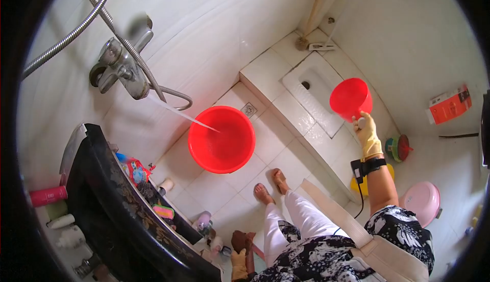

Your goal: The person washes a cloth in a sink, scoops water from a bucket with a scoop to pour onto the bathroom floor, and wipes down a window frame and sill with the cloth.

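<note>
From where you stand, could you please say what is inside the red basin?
Water streams from the tap into the basin; its depth is unclear, the floor beneath covered.

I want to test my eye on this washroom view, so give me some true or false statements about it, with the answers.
1. A stream of water runs from the wall tap into the red basin. True.
2. The right hand holds a red dipper. True.
3. Both hands are bare. False: the right and left hand wear yellowish gloves.
4. The dipper is dipped in the basin. False: it is held apart from it, to its right in the picture.
5. The feet are on the tiled floor. True.
6. The red basin sits inside the squat toilet. False: it is on the floor, beside the raised step.
</note>
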`<state>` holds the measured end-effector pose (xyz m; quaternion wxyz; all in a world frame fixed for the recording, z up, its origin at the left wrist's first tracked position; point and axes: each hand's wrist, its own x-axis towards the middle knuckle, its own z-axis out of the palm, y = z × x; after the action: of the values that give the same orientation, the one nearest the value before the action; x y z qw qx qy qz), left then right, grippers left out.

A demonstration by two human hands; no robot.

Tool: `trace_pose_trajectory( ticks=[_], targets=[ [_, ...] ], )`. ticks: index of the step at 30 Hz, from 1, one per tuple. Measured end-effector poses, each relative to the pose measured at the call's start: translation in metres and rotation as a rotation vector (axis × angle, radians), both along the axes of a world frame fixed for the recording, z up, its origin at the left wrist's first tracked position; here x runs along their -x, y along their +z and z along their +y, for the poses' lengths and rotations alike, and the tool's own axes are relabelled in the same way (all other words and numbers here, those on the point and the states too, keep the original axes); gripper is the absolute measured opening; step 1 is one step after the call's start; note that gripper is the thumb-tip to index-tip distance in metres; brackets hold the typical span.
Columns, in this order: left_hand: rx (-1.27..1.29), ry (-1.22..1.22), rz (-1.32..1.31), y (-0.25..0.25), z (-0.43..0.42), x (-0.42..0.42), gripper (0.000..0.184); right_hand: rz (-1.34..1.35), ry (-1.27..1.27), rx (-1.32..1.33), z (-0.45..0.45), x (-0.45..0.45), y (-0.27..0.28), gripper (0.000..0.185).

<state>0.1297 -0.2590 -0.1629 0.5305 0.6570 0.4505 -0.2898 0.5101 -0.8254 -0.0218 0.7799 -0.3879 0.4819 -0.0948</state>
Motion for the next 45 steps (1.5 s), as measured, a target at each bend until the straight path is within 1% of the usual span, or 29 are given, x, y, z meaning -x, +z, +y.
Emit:
trace_pose_trajectory(
  ticks=[3, 4, 6, 7, 9, 10, 12, 13, 14, 16, 19, 20, 21, 24, 25, 26, 27, 28, 29, 30, 31, 32, 33, 34, 38, 41, 42, 44, 45],
  targets=[
    [-0.017, -0.072, -0.164, 0.025, -0.012, -0.018, 0.032, 0.129, -0.060, 0.003, 0.010, 0.005, -0.021, 0.024],
    [-0.013, -0.080, -0.164, 0.021, -0.012, -0.016, 0.032, 0.104, 0.001, -0.036, 0.006, 0.004, -0.038, 0.023],
    [0.056, 0.094, -0.069, 0.009, -0.009, -0.007, 0.033, 0.221, -0.062, 0.039, 0.003, -0.007, -0.065, 0.025],
    [0.058, 0.089, -0.068, 0.005, -0.006, -0.002, 0.033, 0.223, -0.067, 0.040, 0.010, -0.012, -0.067, 0.025],
    [0.058, 0.104, -0.088, 0.000, -0.001, 0.003, 0.036, 0.277, -0.093, 0.421, 0.020, -0.020, -0.074, 0.033],
    [0.058, 0.100, -0.086, 0.001, 0.000, 0.006, 0.036, 0.279, -0.096, 0.420, 0.014, -0.019, -0.079, 0.033],
    [0.036, 0.077, -0.049, 0.004, 0.002, 0.006, 0.037, 0.196, 0.050, 0.687, 0.004, -0.021, -0.083, 0.049],
    [0.036, 0.076, -0.048, 0.007, 0.002, 0.005, 0.037, 0.253, 0.072, 0.786, 0.002, -0.022, -0.080, 0.058],
    [0.034, 0.091, -0.048, 0.010, 0.001, 0.003, 0.035, 0.254, 0.073, 0.785, 0.001, -0.020, -0.078, 0.058],
    [0.035, 0.104, -0.050, 0.008, 0.002, 0.006, 0.033, 0.502, 0.189, 1.639, 0.000, -0.010, -0.071, 0.070],
    [0.020, 0.044, -0.061, -0.001, 0.003, 0.009, 0.029, 0.488, 0.230, 1.719, 0.018, 0.004, -0.039, 0.074],
    [-0.016, 0.015, -0.075, 0.004, -0.002, 0.005, 0.028, 0.488, 0.228, 1.721, 0.028, 0.006, -0.037, 0.074],
    [-0.052, -0.013, -0.088, 0.006, -0.004, 0.003, 0.027, 0.326, 0.258, 1.732, 0.041, 0.008, -0.037, 0.075],
    [-0.122, -0.114, -0.042, -0.043, 0.007, 0.037, 0.028, -0.079, 0.397, 1.628, 0.105, 0.006, -0.039, 0.075],
    [-0.131, -0.099, -0.032, -0.036, 0.004, 0.039, 0.028, -0.139, 0.507, 1.463, 0.133, 0.006, -0.042, 0.072],
    [-0.071, -0.025, -0.077, -0.015, -0.008, 0.024, 0.029, -0.373, 0.571, 1.400, 0.163, 0.005, -0.046, 0.072],
    [-0.012, 0.046, -0.124, 0.006, -0.019, 0.009, 0.030, -0.340, 0.776, 1.231, 0.185, 0.009, -0.059, 0.071],
    [-0.020, 0.053, -0.119, 0.032, -0.028, -0.007, 0.030, -0.426, 0.741, 1.002, 0.209, 0.009, -0.105, 0.062],
    [-0.110, -0.050, -0.141, 0.059, -0.037, -0.025, 0.030, -0.463, 0.838, 0.914, 0.237, 0.008, -0.112, 0.059],
    [-0.197, -0.163, -0.162, 0.068, -0.041, -0.035, 0.030, -0.413, 1.027, 0.891, 0.264, 0.005, -0.090, 0.057],
    [-0.107, -0.052, -0.095, 0.036, -0.031, -0.008, 0.034, -0.396, 1.153, 0.683, 0.284, 0.001, -0.125, 0.058],
    [-0.067, -0.019, -0.064, 0.020, -0.027, 0.007, 0.034, -0.245, 1.321, 0.947, 0.304, -0.004, -0.152, 0.059],
    [-0.052, -0.020, -0.042, 0.016, -0.028, 0.008, 0.034, -0.193, 1.443, 0.974, 0.323, -0.011, -0.178, 0.063],
    [-0.045, -0.018, -0.019, 0.011, -0.031, 0.008, 0.034, -0.018, 1.614, 1.039, 0.343, -0.021, -0.185, 0.064],
    [-0.039, -0.031, 0.059, -0.009, -0.045, -0.011, 0.035, 0.147, 1.718, 1.231, 0.387, -0.053, -0.276, 0.063],
    [-0.037, -0.039, 0.100, -0.017, -0.043, -0.019, 0.035, 0.280, 1.680, 1.245, 0.398, -0.076, -0.346, 0.061],
    [-0.037, -0.043, 0.112, -0.021, -0.042, -0.020, 0.035, 0.311, 1.698, 1.274, 0.397, -0.079, -0.348, 0.060],
    [-0.031, -0.042, 0.130, -0.027, -0.038, -0.021, 0.035, 0.408, 1.641, 1.187, 0.407, -0.078, -0.402, 0.057],
    [-0.033, -0.046, 0.139, -0.030, -0.037, -0.021, 0.035, 0.395, 1.616, 1.166, 0.414, -0.073, -0.408, 0.050]
  ],
)
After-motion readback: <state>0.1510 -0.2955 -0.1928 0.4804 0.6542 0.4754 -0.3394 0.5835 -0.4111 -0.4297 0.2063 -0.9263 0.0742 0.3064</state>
